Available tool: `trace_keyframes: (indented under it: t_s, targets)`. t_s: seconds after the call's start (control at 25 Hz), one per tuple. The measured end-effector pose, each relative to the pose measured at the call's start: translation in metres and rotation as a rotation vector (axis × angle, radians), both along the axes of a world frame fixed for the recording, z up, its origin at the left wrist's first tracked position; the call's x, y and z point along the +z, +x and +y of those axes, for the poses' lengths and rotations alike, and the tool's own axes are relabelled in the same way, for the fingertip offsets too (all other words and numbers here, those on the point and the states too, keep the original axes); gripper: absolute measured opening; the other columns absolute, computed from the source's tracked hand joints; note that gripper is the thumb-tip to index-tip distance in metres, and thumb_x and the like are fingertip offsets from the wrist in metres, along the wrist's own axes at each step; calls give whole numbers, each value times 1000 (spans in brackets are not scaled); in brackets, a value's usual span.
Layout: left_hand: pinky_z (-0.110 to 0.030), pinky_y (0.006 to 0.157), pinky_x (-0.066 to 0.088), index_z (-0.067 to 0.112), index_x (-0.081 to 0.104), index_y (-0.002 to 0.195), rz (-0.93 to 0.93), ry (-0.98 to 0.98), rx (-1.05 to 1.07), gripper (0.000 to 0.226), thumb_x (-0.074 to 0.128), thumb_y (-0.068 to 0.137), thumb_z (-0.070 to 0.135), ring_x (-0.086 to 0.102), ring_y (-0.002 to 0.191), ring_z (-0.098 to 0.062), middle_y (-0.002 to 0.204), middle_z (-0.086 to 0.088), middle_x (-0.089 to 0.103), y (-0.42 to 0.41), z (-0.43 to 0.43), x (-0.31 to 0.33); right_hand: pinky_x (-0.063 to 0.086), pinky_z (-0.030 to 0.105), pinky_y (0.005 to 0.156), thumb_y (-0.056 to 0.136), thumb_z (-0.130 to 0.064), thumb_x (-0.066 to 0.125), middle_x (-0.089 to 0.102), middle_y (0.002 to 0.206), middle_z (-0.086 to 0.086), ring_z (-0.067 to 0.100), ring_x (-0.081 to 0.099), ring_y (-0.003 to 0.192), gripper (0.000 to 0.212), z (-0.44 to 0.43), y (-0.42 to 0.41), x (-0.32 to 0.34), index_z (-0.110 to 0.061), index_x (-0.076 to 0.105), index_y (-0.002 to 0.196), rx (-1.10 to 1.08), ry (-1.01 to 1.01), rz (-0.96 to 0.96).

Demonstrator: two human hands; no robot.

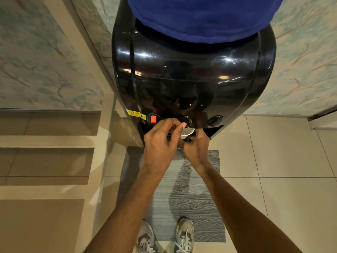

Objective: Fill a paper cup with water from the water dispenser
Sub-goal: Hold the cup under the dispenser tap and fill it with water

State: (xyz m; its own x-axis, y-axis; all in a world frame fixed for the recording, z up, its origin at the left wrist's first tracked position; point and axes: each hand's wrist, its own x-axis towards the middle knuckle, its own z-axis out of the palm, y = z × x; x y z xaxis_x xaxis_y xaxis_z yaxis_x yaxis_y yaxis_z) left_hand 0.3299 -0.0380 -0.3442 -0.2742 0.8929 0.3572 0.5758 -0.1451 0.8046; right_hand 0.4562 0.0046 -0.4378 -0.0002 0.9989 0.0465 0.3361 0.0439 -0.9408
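Observation:
A black water dispenser (193, 70) stands against the wall with a blue-covered bottle (200, 17) on top. Along its front sit a red tap (153, 119), a middle black tap (186, 119) and a right black tap (215, 120). My right hand (197, 146) holds a white paper cup (187, 132) from below, right under the middle tap. My left hand (160, 138) has its fingers curled, and its thumb tip reaches the front of the middle tap, just above the cup's rim. Whether water is in the cup cannot be seen.
A grey woven mat (182, 189) lies on the tiled floor in front of the dispenser, and my shoes (164, 236) stand on its near edge. Beige steps (47, 141) rise at the left. Patterned wallpaper (36, 52) flanks the dispenser.

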Motion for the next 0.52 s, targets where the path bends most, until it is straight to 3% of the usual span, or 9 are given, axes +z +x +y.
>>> trace_keyframes:
  t_s: [0.16, 0.36, 0.52]
  targets:
    - [-9, 75, 54, 6, 76, 99, 36, 16, -51, 9, 76, 95, 14, 72, 83, -6, 91, 0, 77, -8, 2, -2, 66, 39, 81, 81, -28, 91, 78, 106, 0, 13, 77, 96, 60, 1, -1, -3, -15, 60, 130, -18, -27, -6]
    - [-13, 73, 58, 5, 79, 100, 11, 20, 16, 13, 79, 91, 15, 75, 80, -7, 90, -2, 79, -7, 5, -5, 64, 27, 77, 80, -36, 92, 78, 101, -10, 7, 77, 92, 51, 2, -2, -4, -17, 66, 120, -26, -24, -8]
    - [-18, 66, 59, 5, 79, 92, 4, 12, 86, 16, 81, 90, 20, 75, 71, -8, 79, -1, 79, -2, 9, -4, 61, 20, 75, 78, -31, 93, 79, 99, -10, 7, 78, 92, 50, 3, -3, -5, -21, 67, 120, -28, -57, 42]
